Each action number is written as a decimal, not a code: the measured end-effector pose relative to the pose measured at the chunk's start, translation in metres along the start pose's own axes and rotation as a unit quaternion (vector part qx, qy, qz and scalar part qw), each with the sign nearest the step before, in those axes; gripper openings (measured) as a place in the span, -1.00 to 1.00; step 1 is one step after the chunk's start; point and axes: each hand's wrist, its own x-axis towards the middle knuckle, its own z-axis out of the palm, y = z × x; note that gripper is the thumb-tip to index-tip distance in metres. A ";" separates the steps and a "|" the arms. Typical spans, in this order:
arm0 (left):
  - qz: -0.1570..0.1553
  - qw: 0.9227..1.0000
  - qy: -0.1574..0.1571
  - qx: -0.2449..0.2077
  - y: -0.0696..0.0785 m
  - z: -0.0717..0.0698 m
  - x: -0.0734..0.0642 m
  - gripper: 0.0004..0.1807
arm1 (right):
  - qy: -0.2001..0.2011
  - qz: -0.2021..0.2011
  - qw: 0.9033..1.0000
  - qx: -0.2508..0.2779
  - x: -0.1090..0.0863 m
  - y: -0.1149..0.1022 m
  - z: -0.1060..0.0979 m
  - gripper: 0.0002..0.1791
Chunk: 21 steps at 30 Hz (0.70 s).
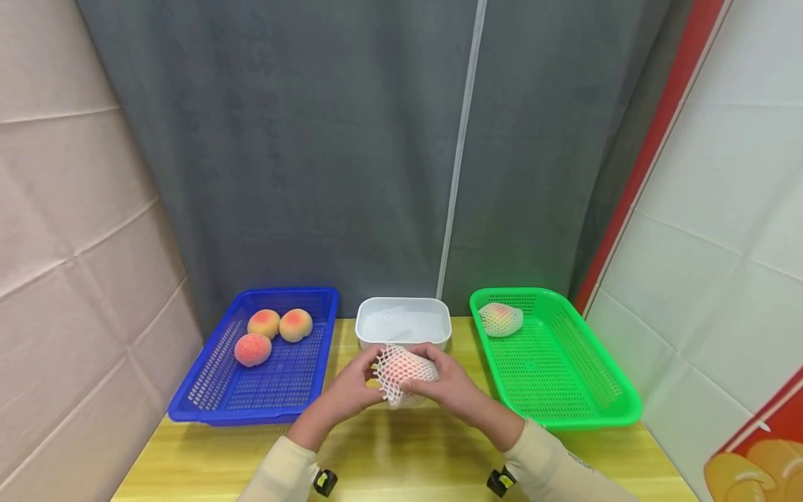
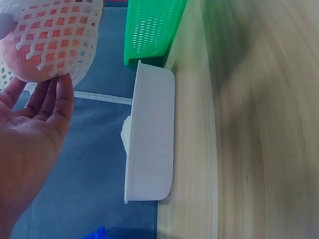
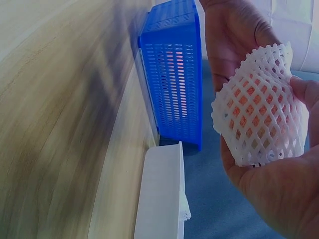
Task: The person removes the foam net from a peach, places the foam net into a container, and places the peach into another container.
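A pinkish peach [image 2: 27, 64] is wrapped in a white foam net [image 3: 259, 117], held up between both hands in front of the white box. My left hand [image 1: 348, 392] grips the left end, where the net's ragged edge spreads; in the left wrist view its fingertips press against the peach's lower side. From the right, my right hand [image 1: 456, 387] holds the wrapped peach, thumb on the near side and fingers over the far side. The net covers much of the fruit in the right wrist view.
A blue basket [image 1: 316, 369] at left holds three bare peaches [image 1: 295, 325]. The white box [image 1: 404, 303] at the centre back contains foam nets [image 1: 401, 322]. At right, a green basket [image 1: 533, 376] carries one netted peach [image 1: 500, 319]. A grey curtain [image 1: 326, 153] hangs behind the wooden table [image 1: 389, 460].
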 end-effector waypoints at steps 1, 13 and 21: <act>-0.001 1.000 -0.003 -0.001 0.000 0.000 0.000 -0.26 | 0.000 0.000 1.000 -0.003 0.000 0.000 0.000 -0.36; -0.015 1.000 -0.017 0.010 0.000 0.005 0.001 -0.23 | -0.001 0.004 1.000 -0.018 0.001 0.000 0.001 -0.35; -0.011 1.000 -0.016 0.003 0.000 0.006 -0.001 -0.26 | -0.006 0.012 1.000 -0.020 0.000 0.001 0.002 -0.33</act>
